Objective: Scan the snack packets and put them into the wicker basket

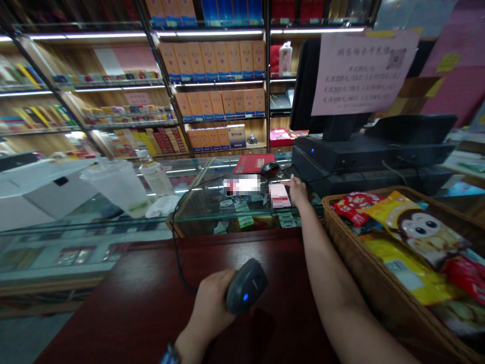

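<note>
In the head view, the hands are well apart. The left hand (210, 306) is clamped on a scanner (247, 286) above the desk (125, 298), its lit end clear of the fingers. The right hand (298, 192) reaches the glass counter (212, 202) beside a pink card (279, 195), near a wicker basket (333, 222).

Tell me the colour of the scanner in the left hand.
Barcode scanner: dark grey, blue light; best in head view.

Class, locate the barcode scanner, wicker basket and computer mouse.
Barcode scanner (247, 286), head view, dark casing.
Wicker basket (343, 250), head view, left wall.
Computer mouse (270, 167), head view, top shell.
</note>
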Demonstrator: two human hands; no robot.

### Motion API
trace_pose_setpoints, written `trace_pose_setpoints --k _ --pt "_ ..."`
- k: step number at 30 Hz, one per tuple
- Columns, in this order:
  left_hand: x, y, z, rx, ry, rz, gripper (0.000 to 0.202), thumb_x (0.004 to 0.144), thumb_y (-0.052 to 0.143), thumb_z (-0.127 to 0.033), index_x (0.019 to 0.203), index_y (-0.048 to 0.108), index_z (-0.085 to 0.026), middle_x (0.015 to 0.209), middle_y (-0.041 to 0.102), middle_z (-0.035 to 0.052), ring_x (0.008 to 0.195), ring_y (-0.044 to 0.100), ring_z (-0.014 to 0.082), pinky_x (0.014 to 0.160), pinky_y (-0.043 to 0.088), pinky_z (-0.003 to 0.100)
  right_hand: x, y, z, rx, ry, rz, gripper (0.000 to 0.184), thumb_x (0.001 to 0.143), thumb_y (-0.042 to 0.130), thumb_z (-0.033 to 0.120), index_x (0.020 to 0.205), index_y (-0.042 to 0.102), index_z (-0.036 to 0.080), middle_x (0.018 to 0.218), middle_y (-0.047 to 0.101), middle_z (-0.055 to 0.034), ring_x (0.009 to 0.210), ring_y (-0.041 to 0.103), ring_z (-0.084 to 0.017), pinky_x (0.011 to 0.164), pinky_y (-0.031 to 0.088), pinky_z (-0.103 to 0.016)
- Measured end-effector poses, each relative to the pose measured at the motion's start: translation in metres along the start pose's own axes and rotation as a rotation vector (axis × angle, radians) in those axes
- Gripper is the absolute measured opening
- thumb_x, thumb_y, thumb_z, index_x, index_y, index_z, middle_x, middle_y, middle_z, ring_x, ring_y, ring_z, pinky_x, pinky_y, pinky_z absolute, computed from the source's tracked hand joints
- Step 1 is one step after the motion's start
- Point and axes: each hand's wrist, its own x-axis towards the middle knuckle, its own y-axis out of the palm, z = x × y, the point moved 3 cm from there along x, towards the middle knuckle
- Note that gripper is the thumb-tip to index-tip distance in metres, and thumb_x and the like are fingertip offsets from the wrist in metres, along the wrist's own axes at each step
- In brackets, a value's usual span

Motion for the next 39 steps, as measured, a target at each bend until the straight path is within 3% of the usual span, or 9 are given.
trace_pose_setpoints --k 6,9,12,18,21,24,27,30,39 --pt "-0.001 0.003 0.003 0.007 -0.01 0.027 0.012 0.067 0.064 -0.022 0.069 0.052 -0.023 0.067 0.066 0.0018 0.06 0.062 0.0194 0.056 0.041 0.027 -0.003 0.001 0.0 0.007 0.016 -0.027 0.062 0.098 0.025 0.06 0.124 0.066 0.023 0.136 0.057 -0.0127 0.127 0.045 -0.034 0.109 0.032 -0.053" --pt "-0.002 0.005 0.005 0.013 -0.017 0.038 0.013 0.069 0.066 -0.024 0.069 0.053 -0.023 0.067 0.066 0.0021 0.06 0.062 0.0194 0.056 0.042 0.027 -0.004 0.001 0.002 0.005 -0.002 -0.014 0.065 0.098 0.022 0.06 0.117 0.071 0.021 0.141 0.054 -0.0142 0.128 0.045 -0.035 0.11 0.029 -0.053" --pt "-0.002 0.005 0.006 0.019 -0.026 0.038 0.012 0.069 0.065 -0.023 0.069 0.053 -0.022 0.067 0.066 0.0025 0.059 0.062 0.0193 0.055 0.042 0.027 -0.004 -0.003 0.005 0.026 -0.05 -0.003 0.07 0.1 0.016 0.056 0.105 0.076 0.02 0.14 0.056 -0.0137 0.128 0.048 -0.03 0.113 0.028 -0.046" --pt "-0.001 0.001 0.002 0.013 -0.024 0.041 0.007 0.069 0.061 -0.02 0.07 0.054 -0.022 0.067 0.066 0.002 0.06 0.063 0.0189 0.057 0.042 0.026 -0.01 -0.019 0.003 0.064 -0.065 -0.02 0.079 0.101 0.005 0.047 0.098 0.078 0.015 0.134 0.061 -0.0137 0.125 0.051 -0.024 0.111 0.033 -0.036" --pt "-0.001 0.001 0.002 0.015 -0.03 0.046 0.005 0.069 0.06 -0.019 0.071 0.056 -0.022 0.068 0.067 0.0026 0.061 0.063 0.0194 0.058 0.043 0.026 -0.015 -0.02 0.005 0.035 -0.073 0.006 0.069 0.102 0.015 0.045 0.102 0.078 0.017 0.141 0.055 -0.0127 0.129 0.048 -0.025 0.114 0.029 -0.039" --pt "-0.001 0.002 0.003 0.015 -0.036 0.057 0.005 0.069 0.061 -0.02 0.072 0.057 -0.021 0.068 0.067 0.0029 0.062 0.064 0.0201 0.058 0.043 0.027 -0.018 -0.015 0.01 -0.021 -0.053 0.055 0.056 0.101 0.026 0.046 0.111 0.076 0.023 0.149 0.047 -0.0113 0.136 0.04 -0.03 0.115 0.025 -0.051" --pt "-0.001 0.004 0.003 0.007 -0.04 0.07 0.006 0.07 0.063 -0.022 0.072 0.057 -0.022 0.069 0.067 0.0028 0.063 0.064 0.0201 0.058 0.043 0.027 -0.02 -0.008 0.017 -0.16 0.017 0.128 0.055 0.101 0.026 0.053 0.122 0.071 0.029 0.156 0.037 -0.0088 0.14 0.034 -0.034 0.113 0.024 -0.06" --pt "-0.002 0.006 0.004 -0.003 -0.042 0.078 0.005 0.071 0.063 -0.023 0.073 0.058 -0.021 0.07 0.067 0.0025 0.063 0.064 0.0196 0.06 0.043 0.027 -0.022 -0.008 0.023 -0.236 0.037 0.153 0.057 0.102 0.023 0.055 0.13 0.066 0.031 0.157 0.036 -0.0085 0.14 0.032 -0.033 0.114 0.025 -0.06" --pt "0.0 0.007 0.005 -0.017 -0.056 0.085 0.008 0.073 0.064 -0.025 0.071 0.057 -0.021 0.07 0.068 0.0028 0.064 0.064 0.0194 0.059 0.042 0.026 -0.024 -0.017 0.024 -0.214 0.01 0.125 0.06 0.103 0.015 0.048 0.129 0.067 0.032 0.157 0.032 -0.0091 0.137 0.037 -0.033 0.112 0.031 -0.054"
